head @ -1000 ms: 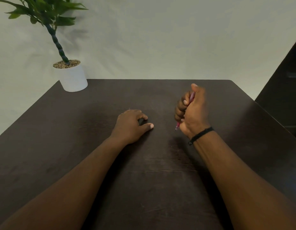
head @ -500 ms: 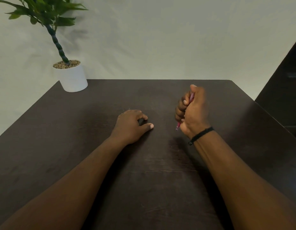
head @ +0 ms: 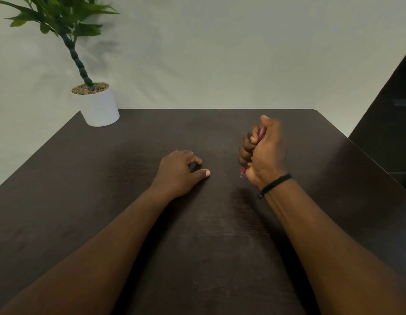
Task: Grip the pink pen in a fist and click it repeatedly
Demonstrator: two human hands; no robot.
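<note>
Over the last second almost nothing had moved: the right hand (head: 264,153) had sunk only a shade lower and nearer while keeping the same fist round the pen (head: 261,133), and the left hand (head: 178,171) had stayed where it lay on the worktop (head: 106,201). That stillness suggested a pause in the handling of the pen and not a fresh step, with the grip already settled and nothing yet set down. The right hand was closed tight, all four fingers curled round the barrel and the thumb pressed on top at the upper end, so most of the pen was hidden inside the fist. What showed was a slim pink to red barrel between the knuckles and a short red tip poking out below the heel of the hand, pointing down toward the worktop but held just clear of it. The pen stood close to upright, tilted slightly. The left hand rested palm down, loosely curled, thumb stretched toward the right, and held nothing. A black cord bracelet (head: 274,185) circled the right wrist, and a potted plant (head: 98,108) stood at the far left corner.
</note>
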